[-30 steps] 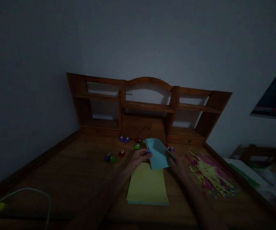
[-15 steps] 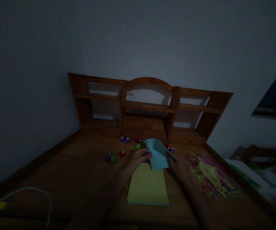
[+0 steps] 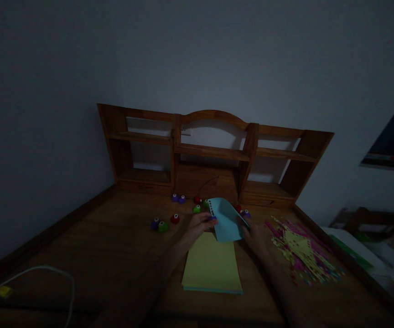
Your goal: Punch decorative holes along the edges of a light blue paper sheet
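A light blue paper sheet (image 3: 227,221) with a row of punched holes along its left edge is lifted above the wooden desk (image 3: 115,237). My left hand (image 3: 199,223) is closed at that punched edge, around a small purple punch that barely shows. My right hand (image 3: 254,234) pinches the sheet's right edge. Under the sheet lies a stack of yellow paper (image 3: 211,266).
Small round paper punches in purple, green and red (image 3: 164,224) are scattered behind my hands. A heap of pink and yellow paper bits (image 3: 299,250) lies to the right. A wooden shelf unit (image 3: 214,155) backs the desk. A white cable (image 3: 43,278) curls at front left.
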A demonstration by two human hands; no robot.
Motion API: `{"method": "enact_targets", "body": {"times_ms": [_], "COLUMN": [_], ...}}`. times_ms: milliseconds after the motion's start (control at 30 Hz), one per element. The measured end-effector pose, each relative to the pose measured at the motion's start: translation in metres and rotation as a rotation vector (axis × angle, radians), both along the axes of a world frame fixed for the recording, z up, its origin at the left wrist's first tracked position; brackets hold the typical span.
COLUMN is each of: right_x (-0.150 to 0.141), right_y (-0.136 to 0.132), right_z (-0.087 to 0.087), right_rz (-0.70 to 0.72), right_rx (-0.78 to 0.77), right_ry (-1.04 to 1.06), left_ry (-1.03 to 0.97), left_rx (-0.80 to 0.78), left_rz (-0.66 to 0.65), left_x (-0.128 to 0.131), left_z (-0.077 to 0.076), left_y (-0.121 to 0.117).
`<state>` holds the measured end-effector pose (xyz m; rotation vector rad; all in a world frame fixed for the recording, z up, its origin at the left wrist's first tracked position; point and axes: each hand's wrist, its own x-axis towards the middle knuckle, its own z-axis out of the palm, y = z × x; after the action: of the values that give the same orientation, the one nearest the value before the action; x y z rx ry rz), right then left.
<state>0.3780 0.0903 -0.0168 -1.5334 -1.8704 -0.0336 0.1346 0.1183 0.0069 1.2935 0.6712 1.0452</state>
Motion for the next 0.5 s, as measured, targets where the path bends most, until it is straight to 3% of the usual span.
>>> {"method": "enact_targets", "body": {"times_ms": [233,500], "right_x": [0.002,0.001], "right_y": [0.006,0.0], "right_z": [-0.008,0.002], "right_rz": [0.006,-0.076], "right_rx": [0.014,0.031], "right_ry": [0.012,0.02], "left_ry": [-0.004,-0.052], "left_rx": [-0.04,0.018], "left_rz": [-0.004,0.027], "left_x": [0.004,0.007], "left_z": [-0.004,-0.011], "left_y": [0.003,0.012]}}
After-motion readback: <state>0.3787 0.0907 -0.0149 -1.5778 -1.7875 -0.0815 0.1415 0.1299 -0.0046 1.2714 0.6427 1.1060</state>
